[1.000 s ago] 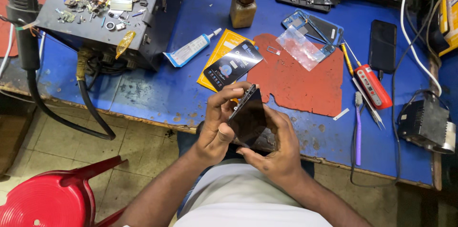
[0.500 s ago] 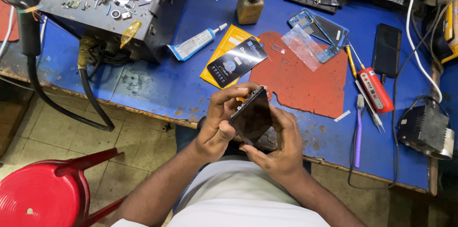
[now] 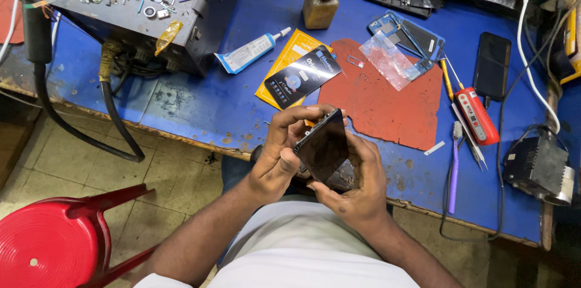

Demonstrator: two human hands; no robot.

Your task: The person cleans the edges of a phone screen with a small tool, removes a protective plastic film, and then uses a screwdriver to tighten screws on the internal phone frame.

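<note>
A black smartphone (image 3: 324, 145) with a dark glossy screen is held over the near edge of the blue workbench (image 3: 200, 100). My left hand (image 3: 278, 155) grips its left side, fingers curled over the top edge. Cupping it from below and from the right is my right hand (image 3: 357, 182), thumb near the lower edge. Beyond the hands lie a red rubber mat (image 3: 387, 103) and a black and orange package (image 3: 299, 76).
A dark metal box (image 3: 181, 15) topped with small parts stands at the back left beside a glue tube (image 3: 251, 52). A brown bottle (image 3: 319, 3), blue phone frame (image 3: 405, 36), black phone (image 3: 491, 65), red tool (image 3: 477, 115), purple toothbrush (image 3: 454, 167) and cables lie around. A red stool (image 3: 54, 245) stands on the floor.
The phone has tilted slightly in my hands and my left fingers have shifted over its top edge. The view has moved a little.
</note>
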